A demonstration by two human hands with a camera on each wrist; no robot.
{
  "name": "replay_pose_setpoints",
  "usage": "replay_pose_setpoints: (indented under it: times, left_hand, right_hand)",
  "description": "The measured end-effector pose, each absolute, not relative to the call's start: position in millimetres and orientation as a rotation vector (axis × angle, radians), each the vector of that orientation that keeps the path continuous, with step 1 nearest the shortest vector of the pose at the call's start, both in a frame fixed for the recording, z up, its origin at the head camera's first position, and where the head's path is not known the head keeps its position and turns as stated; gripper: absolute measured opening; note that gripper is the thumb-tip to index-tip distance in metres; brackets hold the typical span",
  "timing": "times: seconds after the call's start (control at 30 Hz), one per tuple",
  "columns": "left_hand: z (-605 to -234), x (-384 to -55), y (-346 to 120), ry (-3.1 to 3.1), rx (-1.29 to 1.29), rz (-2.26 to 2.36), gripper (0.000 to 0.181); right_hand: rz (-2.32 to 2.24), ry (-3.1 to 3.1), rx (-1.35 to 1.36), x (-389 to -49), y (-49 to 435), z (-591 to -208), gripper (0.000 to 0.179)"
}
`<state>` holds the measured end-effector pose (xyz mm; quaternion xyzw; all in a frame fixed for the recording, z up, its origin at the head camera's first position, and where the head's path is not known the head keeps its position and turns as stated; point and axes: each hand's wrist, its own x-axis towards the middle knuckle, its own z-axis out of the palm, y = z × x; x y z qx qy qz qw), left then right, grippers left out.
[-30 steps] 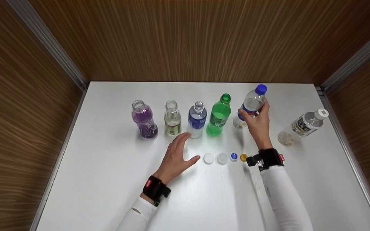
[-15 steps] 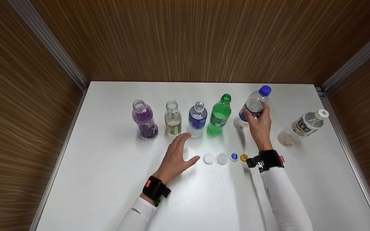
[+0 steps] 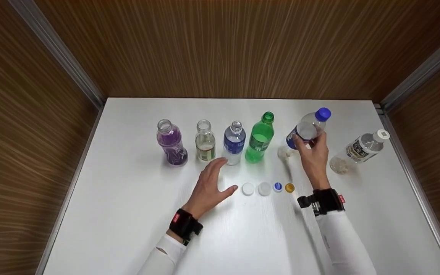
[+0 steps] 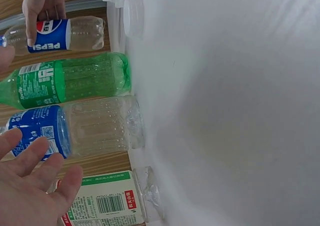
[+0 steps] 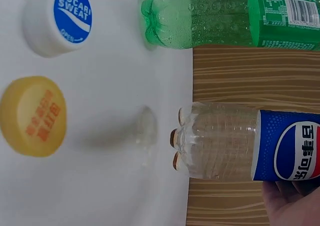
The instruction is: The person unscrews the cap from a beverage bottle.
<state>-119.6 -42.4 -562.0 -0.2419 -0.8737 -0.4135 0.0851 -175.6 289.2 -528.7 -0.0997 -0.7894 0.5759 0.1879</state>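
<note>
White bench (image 3: 128, 214) is backed by wood-grain panelling (image 3: 220, 49); Pepsi bottle (image 3: 306, 130) is gripped by right hand (image 3: 314, 158); left hand (image 3: 206, 189) is spread wide.

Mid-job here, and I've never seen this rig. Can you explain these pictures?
No machine here: a person works bare-handed. One picture looks down from the head; the other two come from wrist cameras, where bottles appear sideways. On the white table stand an uncapped purple bottle, clear bottle, blue-labelled bottle and green bottle, plus a white-capped bottle at right. Four loose caps lie in front. The right hand holds a blue-capped Pepsi bottle, apparently raised off the table. The left hand holds nothing, near the blue-labelled bottle.
</note>
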Motion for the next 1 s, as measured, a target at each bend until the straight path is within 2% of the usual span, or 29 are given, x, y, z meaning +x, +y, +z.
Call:
replay_pose_setpoints:
  times: [0.53,1.0]
  left_hand:
    - [-556.2,-117.4,-32.2,-2.623,-0.769,-1.257,0.079]
    - [-549.8,-114.4,-13.5,-2.665,-0.854,-1.268,0.084]
  right_hand:
    - [1.704,-2.17,-0.191,-120.2,298.8,-513.4,0.071]
    - [1.845,-2.095,-0.023,-88.7,267.0,-502.9,0.064]
